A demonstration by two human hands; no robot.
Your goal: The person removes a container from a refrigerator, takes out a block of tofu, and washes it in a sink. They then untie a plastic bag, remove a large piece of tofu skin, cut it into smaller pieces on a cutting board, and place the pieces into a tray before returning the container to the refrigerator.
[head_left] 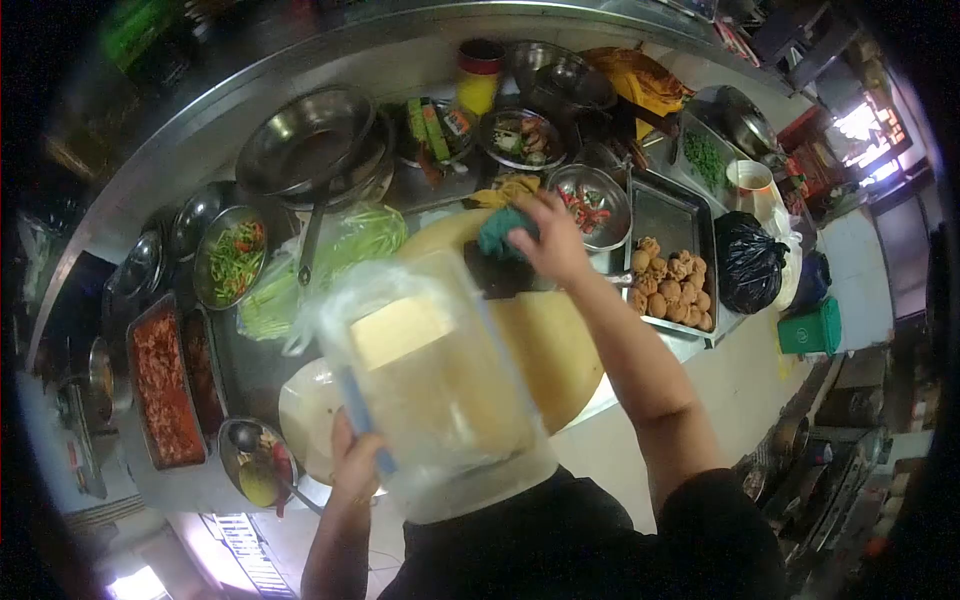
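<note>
My left hand (355, 455) grips the blue-edged side of a large translucent plastic container (490, 425), which is tilted in front of my body. A pale yellow rectangular patch (402, 332) shows at its upper part. Over the counter, my right hand (550, 240) has its fingers closed on a bunched green cloth (503, 235). Beneath them is a round, pale yellow cutting board (560, 350), partly hidden by the container. A dark, broad blade (500, 275) lies across the board close below the cloth. Left of the container sits a pale round bowl (305, 410).
Leafy greens in plastic (365, 240) lie left of the board. To the right stand a bowl of cut red peppers (590, 205) and a tray (668, 215) with brown round pieces. A red-filled pan (160, 385) is far left; a black bag (752, 262) sits at the right edge.
</note>
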